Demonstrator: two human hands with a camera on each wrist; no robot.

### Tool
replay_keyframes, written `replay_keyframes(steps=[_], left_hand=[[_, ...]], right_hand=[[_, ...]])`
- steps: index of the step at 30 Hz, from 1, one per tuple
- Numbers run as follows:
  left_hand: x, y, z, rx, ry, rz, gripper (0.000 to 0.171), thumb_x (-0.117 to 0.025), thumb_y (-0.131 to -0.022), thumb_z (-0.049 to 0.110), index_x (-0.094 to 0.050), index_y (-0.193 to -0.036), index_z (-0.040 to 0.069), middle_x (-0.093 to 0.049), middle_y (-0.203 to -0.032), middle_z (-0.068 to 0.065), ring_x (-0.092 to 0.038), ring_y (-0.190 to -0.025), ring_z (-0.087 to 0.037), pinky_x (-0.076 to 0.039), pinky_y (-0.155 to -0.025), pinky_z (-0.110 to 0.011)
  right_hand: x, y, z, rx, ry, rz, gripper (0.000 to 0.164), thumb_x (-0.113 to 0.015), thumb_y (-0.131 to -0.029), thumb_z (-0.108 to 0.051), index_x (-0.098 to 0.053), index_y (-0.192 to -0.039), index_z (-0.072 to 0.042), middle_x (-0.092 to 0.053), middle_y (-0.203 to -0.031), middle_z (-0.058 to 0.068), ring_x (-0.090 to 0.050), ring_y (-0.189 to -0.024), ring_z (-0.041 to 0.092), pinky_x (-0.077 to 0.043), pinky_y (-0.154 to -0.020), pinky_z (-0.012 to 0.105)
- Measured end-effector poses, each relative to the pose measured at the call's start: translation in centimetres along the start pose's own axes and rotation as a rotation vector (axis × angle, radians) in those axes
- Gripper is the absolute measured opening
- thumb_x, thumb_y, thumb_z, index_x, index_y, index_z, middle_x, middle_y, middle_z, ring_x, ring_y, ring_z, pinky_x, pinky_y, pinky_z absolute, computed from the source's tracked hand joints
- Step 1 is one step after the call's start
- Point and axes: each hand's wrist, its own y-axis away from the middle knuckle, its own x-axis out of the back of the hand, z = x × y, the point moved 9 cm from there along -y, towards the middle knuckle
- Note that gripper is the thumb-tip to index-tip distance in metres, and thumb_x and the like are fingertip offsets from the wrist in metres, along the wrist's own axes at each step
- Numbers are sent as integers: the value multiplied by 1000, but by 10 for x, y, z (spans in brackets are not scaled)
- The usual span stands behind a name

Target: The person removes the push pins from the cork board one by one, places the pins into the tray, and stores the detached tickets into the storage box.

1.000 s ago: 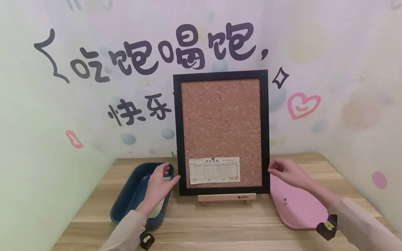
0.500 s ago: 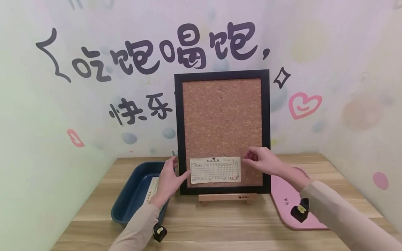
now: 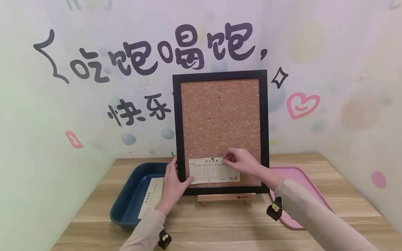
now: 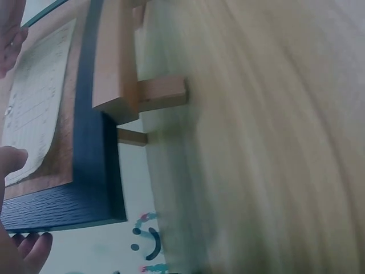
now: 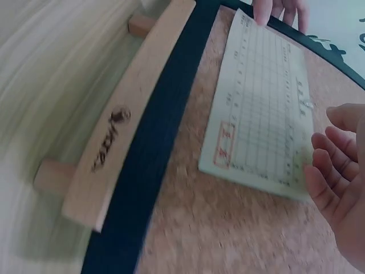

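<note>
A cork board in a black frame stands upright on a small wooden easel. Pinned low on it is a printed receipt slip; a clear pushpin sits at its top edge. My left hand grips the frame's left side, thumb in front by the slip's lower corner, fingers behind. My right hand is over the slip's upper right part, fingers loosely bent and fingertips just right of the pushpin. In the right wrist view a small gap shows between fingertips and pin.
A dark blue bin at the left holds another printed slip. A pink tray lies at the right, partly hidden behind my right sleeve. The wooden table meets a decorated wall behind the board.
My right hand has moved left from the frame's right edge to the slip's top edge. My left hand has moved right from over the blue bin and taken hold of the frame.
</note>
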Motion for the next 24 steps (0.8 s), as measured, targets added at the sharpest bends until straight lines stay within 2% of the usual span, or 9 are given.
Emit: replay_keyframes(steps=[4,9,17,24], left_hand=[[-3,4,-2,2,-9,17,89,-78,-70,24,-27,-139,2,-40,-128,-18,-47,-108,-29,-42,-90,-43],[-6,8,-3,-31,-16,51,92,-79,-69,21,-26,-140,2,-39,-129,-18,-44,-113,-30,-39,-95,-45],[-4,11,1,-108,-32,120,91,-81,-66,19,-30,-138,-1,-41,-126,-19,-47,-109,-30,-42,-90,-45],[-5,13,1,-142,-27,134,90,-81,-66,17,-30,-137,-2,-41,-125,-20,-47,-107,-30,-43,-87,-44]], right_hand=[[-9,-5,-3,0,3,24,9,-64,-84,-18,-63,-88,-10,-57,-70,-5,-48,-59,8,-43,-55,22],[-12,-7,-8,24,26,92,9,-65,-83,-17,-64,-87,-9,-59,-70,-5,-48,-58,6,-42,-54,21],[-19,-10,-13,53,68,202,4,-65,-82,-13,-65,-86,-12,-61,-69,-6,-50,-56,2,-42,-52,20],[-20,-7,-15,50,130,341,4,-67,-80,-12,-66,-82,-10,-59,-65,-6,-47,-53,2,-39,-48,19]])
